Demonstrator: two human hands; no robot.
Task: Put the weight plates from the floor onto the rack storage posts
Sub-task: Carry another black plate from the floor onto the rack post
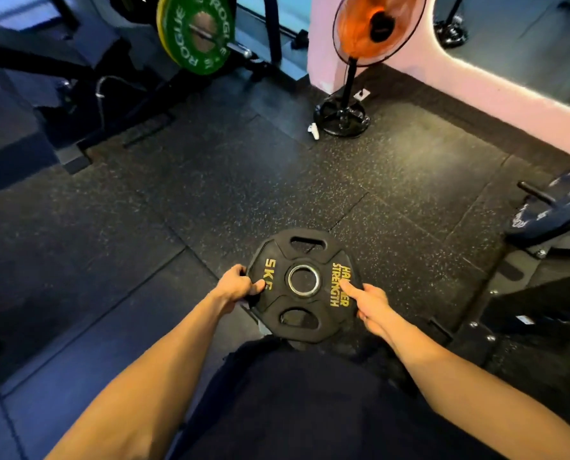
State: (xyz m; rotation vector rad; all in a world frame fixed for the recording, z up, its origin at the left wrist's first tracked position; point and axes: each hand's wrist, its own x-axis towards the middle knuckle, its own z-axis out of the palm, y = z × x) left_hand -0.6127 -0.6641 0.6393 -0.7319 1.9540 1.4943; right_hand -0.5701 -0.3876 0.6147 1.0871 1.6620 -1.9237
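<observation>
1. Underfoot, a dark speckled rubber tile floor [210, 200] fills the view; the black rack base with a loaded storage post [539, 197] sits at three o'clock.
2. Centre, toward six o'clock, a black rubber 5 kg weight plate with yellow lettering and steel-ringed hole [305, 283] is held face-up at both sides.
3. At nine o'clock of the plate, the left hand [235, 283] curls round its rim.
4. At three o'clock, the right hand [370, 302] grips the opposite edge, thumb pressed on top.
5. Best kept level, then tipped upright near the post, hole aligned first.
</observation>
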